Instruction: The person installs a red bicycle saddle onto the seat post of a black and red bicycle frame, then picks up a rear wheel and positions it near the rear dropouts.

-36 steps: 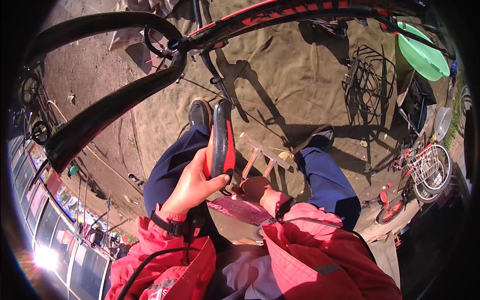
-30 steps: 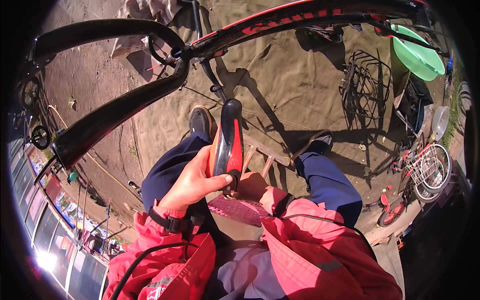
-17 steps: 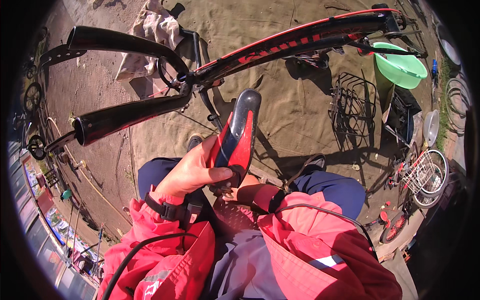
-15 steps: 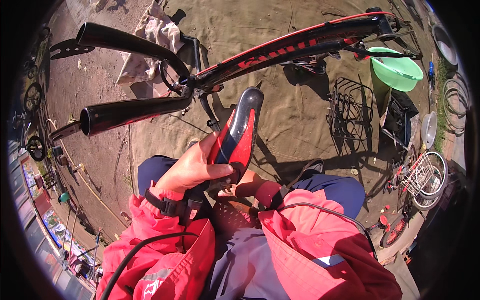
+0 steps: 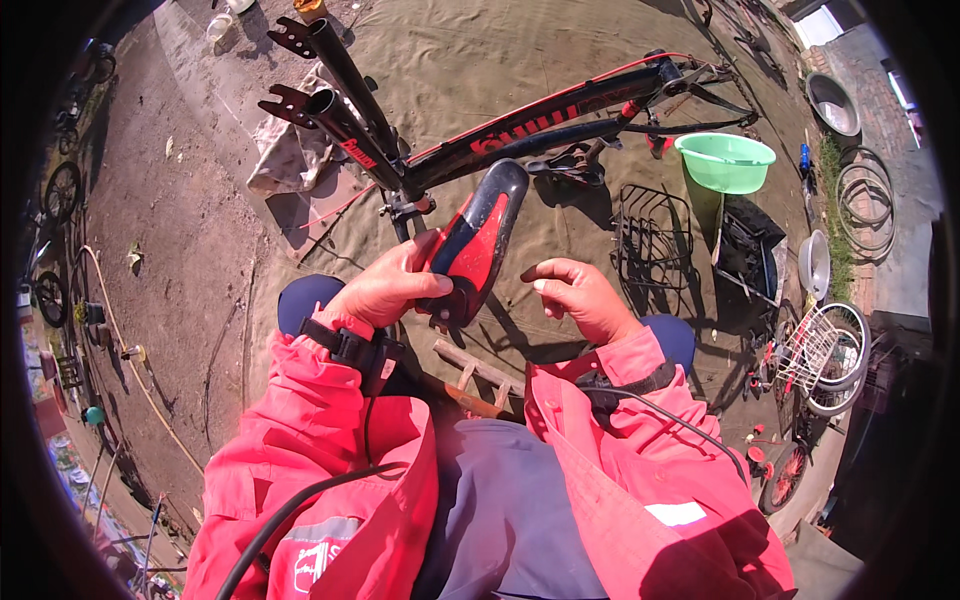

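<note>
A short red-and-black bicycle mudguard (image 5: 490, 235) stands tilted in front of me, its rounded tip pointing away. My left hand (image 5: 392, 283) is closed round its lower end, thumb on the near face. Right of the mudguard and apart from it is my right hand (image 5: 585, 300). Its fingers are curled, with the index fingertip and thumb drawn close together; anything between them is too small to make out. Beyond both hands lies a black-and-red bicycle frame (image 5: 540, 128), with its fork (image 5: 350, 125) at the left end, legs pointing up and away.
A light green basin (image 5: 725, 165) stands at the right, near a black wire rack (image 5: 655, 240) and a dark crate (image 5: 750, 250). A bicycle saddle (image 5: 572, 165) lies behind the mudguard. Wheels and a white basket (image 5: 805, 350) are farther right. A stained cloth (image 5: 290, 150) lies left.
My right hand has come out from below the mudguard and moved to the right, away from it. The left hand still grips the mudguard. The bicycle fork has swung round, its legs now pointing farther away.
</note>
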Motion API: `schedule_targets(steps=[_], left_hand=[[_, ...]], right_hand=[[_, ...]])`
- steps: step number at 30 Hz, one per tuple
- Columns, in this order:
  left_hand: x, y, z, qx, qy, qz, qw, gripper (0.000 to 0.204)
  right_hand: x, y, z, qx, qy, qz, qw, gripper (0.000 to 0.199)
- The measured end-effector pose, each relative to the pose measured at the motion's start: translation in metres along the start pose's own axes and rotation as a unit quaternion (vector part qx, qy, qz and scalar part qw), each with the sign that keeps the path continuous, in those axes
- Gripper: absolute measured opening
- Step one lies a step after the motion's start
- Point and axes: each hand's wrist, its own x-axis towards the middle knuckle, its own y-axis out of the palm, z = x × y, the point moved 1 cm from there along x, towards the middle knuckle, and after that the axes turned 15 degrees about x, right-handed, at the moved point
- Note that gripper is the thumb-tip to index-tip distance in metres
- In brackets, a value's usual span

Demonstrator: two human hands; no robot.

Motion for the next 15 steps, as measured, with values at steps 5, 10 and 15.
schedule_targets(steps=[5, 10, 15], left_hand=[[0.001, 0.005, 0.016, 0.396, -0.093, -0.061, 0.912, 0.055], [-0.007, 0.01, 0.037, 0.334, -0.093, -0.067, 0.935, 0.05], [-0.027, 0.005, 0.03, 0.215, -0.023, -0.022, 0.976, 0.043]], right_hand=[[-0.055, -0.012, 0.007, 0.074, -0.028, -0.11, 0.991, 0.024], [-0.089, -0.003, 0.014, 0.06, -0.069, -0.147, 0.985, 0.023], [-0.083, 0.031, 0.015, 0.026, -0.043, -0.12, 0.991, 0.024]])
